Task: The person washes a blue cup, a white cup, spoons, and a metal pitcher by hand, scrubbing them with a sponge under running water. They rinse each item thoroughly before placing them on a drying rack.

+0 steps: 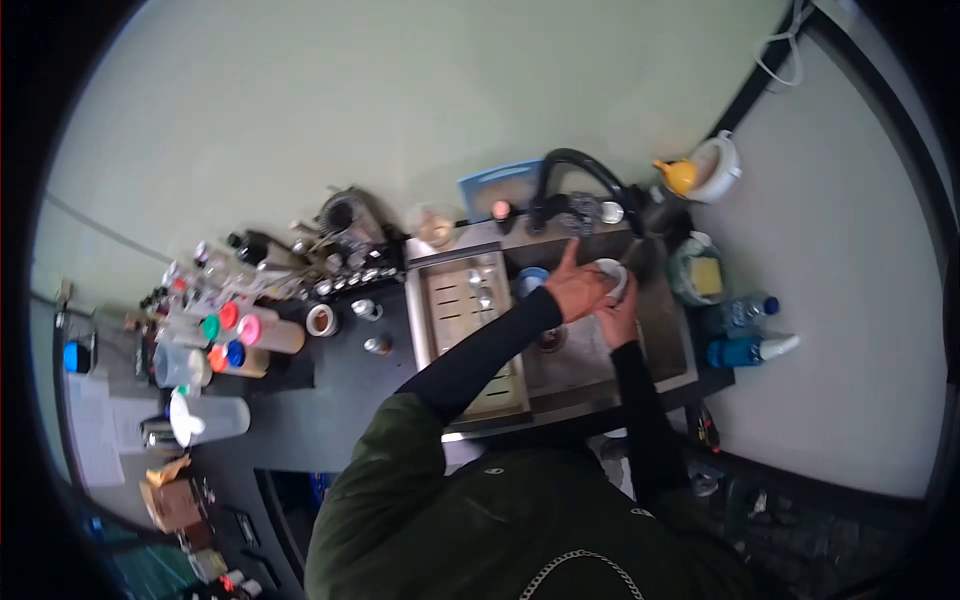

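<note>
Over the sink basin (575, 375), both hands meet at a small white cup (613, 276). My right hand (620, 320) is wrapped round it from below and the right. My left hand (578, 292) reaches in from the left, one digit raised and the other fingers curled at the cup's rim, partly hiding it. Behind my left wrist a blue-and-white cup or bowl (533, 279) sits in the sink. A small vessel with a reddish-brown inside (551, 340) lies beneath that wrist.
A black faucet (585, 158) arches over the sink. Left of the basin, a slotted drain tray (440, 320) holds spoons (482, 290). Several bottles (270, 335) and a white-lidded pitcher (215, 418) stand on the left counter. A spray bottle (740, 350) and yellow sponge (706, 276) sit right.
</note>
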{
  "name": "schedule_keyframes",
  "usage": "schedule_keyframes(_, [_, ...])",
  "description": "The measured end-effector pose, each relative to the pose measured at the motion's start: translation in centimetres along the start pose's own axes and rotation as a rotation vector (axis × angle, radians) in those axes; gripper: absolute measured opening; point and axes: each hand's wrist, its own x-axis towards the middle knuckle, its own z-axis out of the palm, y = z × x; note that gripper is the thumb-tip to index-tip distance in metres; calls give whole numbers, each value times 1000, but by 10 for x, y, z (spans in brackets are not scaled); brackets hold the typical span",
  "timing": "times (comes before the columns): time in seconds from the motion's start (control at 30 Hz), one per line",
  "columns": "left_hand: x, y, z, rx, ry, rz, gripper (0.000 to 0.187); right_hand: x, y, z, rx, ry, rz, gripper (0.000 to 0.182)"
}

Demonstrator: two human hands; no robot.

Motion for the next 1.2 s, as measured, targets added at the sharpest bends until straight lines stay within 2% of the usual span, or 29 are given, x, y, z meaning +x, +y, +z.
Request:
schedule_keyframes(0.07, [-4,6,12,80,63,24,33,-1,2,7,-14,59,30,78])
schedule_keyframes(0.13, [-8,8,19,-67,224,-41,31,-3,-9,13,19,88,25,78])
schedule_keyframes(0.17, [-10,10,22,-79,222,-18,31,-4,-17,12,72,86,10,78])
schedule_keyframes(0.23, [-14,14,17,-553,318,-175,34,-1,-31,3,-35,52,-12,79])
schedule_keyframes(0.27, [-14,17,15,-605,342,-262,42,-1,-36,0,-131,-5,-33,79])
schedule_keyframes(0.3, [-11,21,7,-610,332,-252,42,-2,-35,-1,-132,9,-27,79])
schedule_keyframes(0.4, [2,23,-1,-458,595,-355,57,0,-32,-5,14,15,-38,78])
schedule_keyframes(0.43, [3,18,2,-464,596,-352,57,-1,-31,-8,8,18,-38,78])
schedule_keyframes(0.5, [2,8,8,-802,272,-383,55,0,-34,-15,-115,76,-91,77])
schedule_keyframes(0.53, [5,6,20,-1019,377,-410,52,1,-39,-18,-118,77,-90,77])
schedule_keyframes(0.57, [3,1,30,-1022,374,-411,52,1,-44,-20,-134,39,-64,78])
schedule_keyframes(0.63, [1,-9,22,-889,196,-458,40,-3,-47,-21,-145,1,-30,79])
schedule_keyframes(0.67, [0,-15,18,-796,143,-469,28,-4,-48,-19,-118,-74,-2,78])
schedule_keyframes(0.7, [0,-18,14,-793,142,-473,28,-5,-51,-17,-90,-148,24,77])
schedule_keyframes(0.77, [4,-23,6,-498,91,-406,21,-6,-57,-8,-25,-123,60,78])
schedule_keyframes(0.8, [7,-11,-13,-504,31,-522,20,-7,-60,-5,60,-112,112,76])
schedule_keyframes(0.83, [7,-7,-11,-501,26,-519,20,-8,-60,-4,146,-98,164,74])
schedule_keyframes(0.9, [4,2,-5,-377,329,-293,25,-12,-58,-3,103,-105,161,71])
schedule_keyframes(0.93, [2,10,-1,-326,246,-290,38,-13,-53,-2,81,-104,165,70])
schedule_keyframes(0.97, [1,17,4,-327,231,-280,38,-15,-48,0,59,-104,168,69])
schedule_keyframes(1.03, [1,31,5,-161,0,-382,57,-14,-10,12,106,-105,27,66])
schedule_keyframes(1.07, [2,31,0,-176,-11,-297,67,-12,6,13,160,-112,43,67])
schedule_keyframes(1.1, [3,26,-1,-171,-18,-280,67,-10,-2,9,164,-94,41,67])
schedule_keyframes(1.17, [1,17,-1,-81,-18,-80,67,-12,-28,-1,14,-170,99,70])
schedule_keyframes(1.2, [3,20,-15,-136,-32,-141,64,-12,-26,-1,57,-176,113,73])
